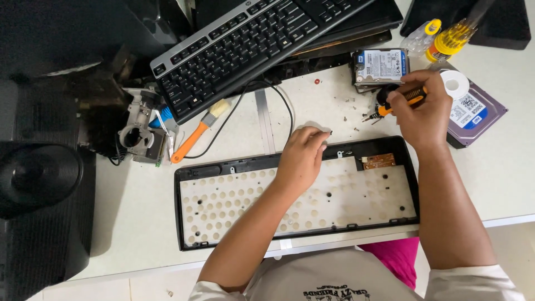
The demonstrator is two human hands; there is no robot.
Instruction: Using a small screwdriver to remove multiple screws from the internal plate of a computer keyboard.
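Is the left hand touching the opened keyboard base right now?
Touching. The head view shows the left hand resting on the top edge of the keyboard base, no gap visible.

Left hand (301, 156) on opened keyboard shell (295, 195) — right hand (426, 108) grips screwdriver (400, 101).

A small electronics repair bench, likely in a workshop; the white table (139, 223) carries an opened keyboard shell (356, 192), a whole black keyboard (245, 44), two bare hard drives (380, 67), loose screws (348, 108), an orange-handled brush (198, 134), spare screwdrivers (448, 39); dark speaker boxes (39, 178) crowd the side.
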